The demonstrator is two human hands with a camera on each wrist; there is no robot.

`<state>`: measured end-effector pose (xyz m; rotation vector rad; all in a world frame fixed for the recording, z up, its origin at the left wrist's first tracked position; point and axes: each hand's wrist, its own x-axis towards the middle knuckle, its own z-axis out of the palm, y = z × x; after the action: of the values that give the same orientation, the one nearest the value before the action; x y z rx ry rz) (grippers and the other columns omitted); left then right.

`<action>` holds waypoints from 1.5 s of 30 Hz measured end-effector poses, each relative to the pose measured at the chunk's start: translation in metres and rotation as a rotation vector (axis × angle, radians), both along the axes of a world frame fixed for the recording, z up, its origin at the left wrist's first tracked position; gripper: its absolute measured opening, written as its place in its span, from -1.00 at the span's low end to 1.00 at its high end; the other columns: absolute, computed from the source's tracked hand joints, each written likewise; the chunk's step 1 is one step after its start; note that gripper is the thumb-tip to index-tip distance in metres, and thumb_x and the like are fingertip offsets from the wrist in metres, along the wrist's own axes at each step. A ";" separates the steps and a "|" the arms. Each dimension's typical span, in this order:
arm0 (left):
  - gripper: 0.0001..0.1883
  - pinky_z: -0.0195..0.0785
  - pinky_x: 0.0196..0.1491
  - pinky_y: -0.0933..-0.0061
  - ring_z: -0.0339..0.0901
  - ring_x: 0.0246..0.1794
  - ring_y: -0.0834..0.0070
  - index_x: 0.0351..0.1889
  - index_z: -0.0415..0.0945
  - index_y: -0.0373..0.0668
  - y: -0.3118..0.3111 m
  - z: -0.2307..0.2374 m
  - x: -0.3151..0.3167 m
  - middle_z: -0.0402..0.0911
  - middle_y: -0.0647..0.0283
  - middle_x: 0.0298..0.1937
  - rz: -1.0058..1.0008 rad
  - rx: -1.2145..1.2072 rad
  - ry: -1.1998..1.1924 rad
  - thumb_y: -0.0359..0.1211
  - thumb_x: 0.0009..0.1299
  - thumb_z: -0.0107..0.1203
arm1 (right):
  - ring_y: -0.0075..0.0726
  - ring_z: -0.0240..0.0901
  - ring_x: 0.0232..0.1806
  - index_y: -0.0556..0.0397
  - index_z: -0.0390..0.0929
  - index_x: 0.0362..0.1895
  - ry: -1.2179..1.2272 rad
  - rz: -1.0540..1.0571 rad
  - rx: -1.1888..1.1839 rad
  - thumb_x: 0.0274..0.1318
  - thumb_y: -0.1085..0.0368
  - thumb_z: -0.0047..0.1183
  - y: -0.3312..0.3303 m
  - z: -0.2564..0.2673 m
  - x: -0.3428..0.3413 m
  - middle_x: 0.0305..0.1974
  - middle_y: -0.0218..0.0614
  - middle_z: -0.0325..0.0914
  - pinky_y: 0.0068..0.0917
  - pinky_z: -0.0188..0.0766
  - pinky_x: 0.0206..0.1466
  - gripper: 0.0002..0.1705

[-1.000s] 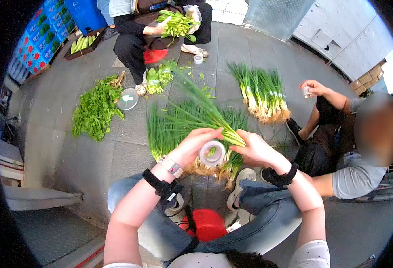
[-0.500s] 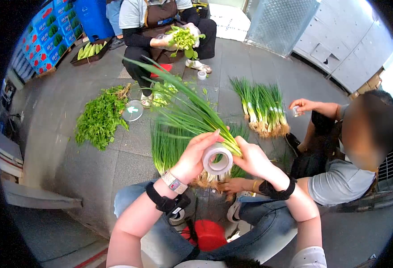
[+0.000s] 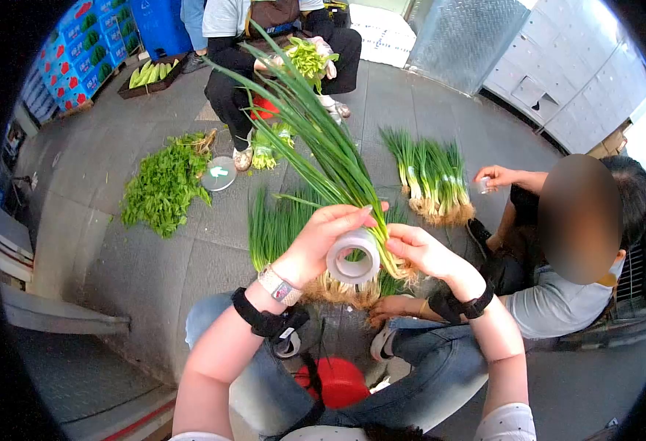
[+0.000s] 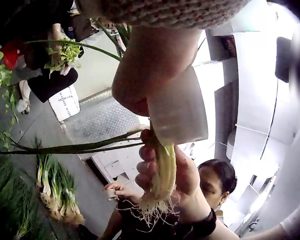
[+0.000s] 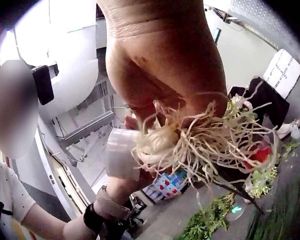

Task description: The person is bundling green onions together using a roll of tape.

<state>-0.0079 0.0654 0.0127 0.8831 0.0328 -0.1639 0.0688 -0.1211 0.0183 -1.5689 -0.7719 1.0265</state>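
My left hand [image 3: 308, 246] grips a bunch of spring onions [image 3: 341, 165] around the stems, its long green leaves pointing up and away. A wide roll of clear tape [image 3: 333, 263] sits against that hand, its open ring facing me; the left wrist view shows the tape roll [image 4: 182, 112] edge-on beside the fingers. Lower on the bunch, my right hand [image 3: 429, 253] holds the pale stems just above the roots, fingers curled round them in the left wrist view. The stringy roots [image 5: 205, 142] hang free in the right wrist view. Beneath lies a pile of loose spring onions [image 3: 271, 239].
Several tied spring onion bunches [image 3: 429, 176] lie ahead to the right. Leafy greens [image 3: 163, 187] are on the floor at left, beside a round disc [image 3: 219, 175] with a green arrow. A person sits close at right, one hand [image 3: 393, 305] by the pile's roots. Another person opposite holds greens [image 3: 308, 62].
The bunch has swung more upright, and its roots now show below my right hand. The person at right has reached a hand to the pile's root end.
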 end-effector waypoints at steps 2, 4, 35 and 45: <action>-0.77 0.30 -0.46 0.69 0.43 -0.51 0.70 -0.38 0.51 -0.28 0.001 0.000 0.002 0.55 0.31 -0.38 0.034 -0.045 0.008 -0.28 0.27 0.00 | -0.59 0.32 -0.19 0.18 0.28 -0.06 0.005 -0.023 -0.018 0.21 0.25 -0.27 0.000 -0.002 0.002 -0.25 -0.37 0.43 -0.63 0.25 -0.10 -0.70; -0.78 0.23 -0.59 0.73 0.39 -0.60 0.71 -0.41 0.50 -0.26 0.006 -0.003 0.004 0.53 0.33 -0.46 0.035 -0.051 0.030 -0.27 0.26 0.00 | -0.54 0.36 -0.19 0.20 0.27 -0.05 0.209 -0.066 0.089 0.21 0.26 -0.30 0.002 0.002 -0.001 -0.23 -0.32 0.44 -0.60 0.28 -0.09 -0.69; -0.86 0.26 -0.26 0.65 0.45 -0.26 0.64 -0.47 0.56 -0.31 -0.007 -0.014 0.006 0.54 0.17 -0.20 -0.089 0.350 -0.098 -0.41 0.15 0.08 | -0.66 0.29 -0.46 0.04 0.25 -0.04 -0.133 -0.278 0.067 0.07 0.36 -0.07 0.003 -0.020 0.016 -0.43 -0.48 0.37 -0.68 0.26 -0.40 -0.67; -0.82 0.29 -0.38 0.65 0.44 -0.50 0.66 -0.43 0.53 -0.32 0.004 -0.049 0.024 0.56 0.28 -0.44 0.040 0.338 0.239 -0.35 0.19 0.09 | -0.61 0.26 -0.52 0.09 0.22 -0.12 -0.059 -0.447 0.218 0.05 0.41 -0.08 -0.009 -0.029 0.033 -0.42 -0.36 0.42 -0.66 0.23 -0.44 -0.72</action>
<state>0.0161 0.0693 -0.0358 1.1948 0.3080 -0.2300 0.1019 -0.1303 -0.0110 -1.4965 -0.5180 0.5534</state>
